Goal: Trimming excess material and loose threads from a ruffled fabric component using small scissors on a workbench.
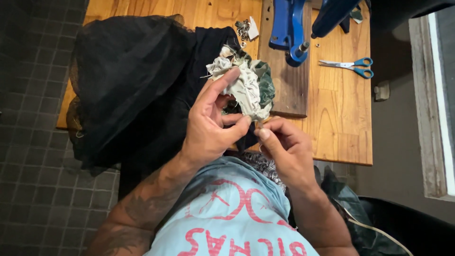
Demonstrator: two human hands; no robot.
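My left hand [213, 125] grips a bunched piece of white and green cloth [249, 85], index finger stretched up along it and thumb pressing its lower edge. My right hand [284, 147] pinches the cloth's bottom corner with thumb and forefinger, right against the left thumb. Both hands hover over the near edge of a wooden table [339, 118]. A large heap of black netting and dark fabric [132, 80] covers the table's left half, just behind the left hand.
A blue press tool [290, 33] stands on a dark wooden board [289, 90] at the back. Blue-handled scissors [353, 66] lie to the right. Small metal fasteners [244, 29] sit near the back. Dark tiled floor lies left; a black bag [379, 223] lies lower right.
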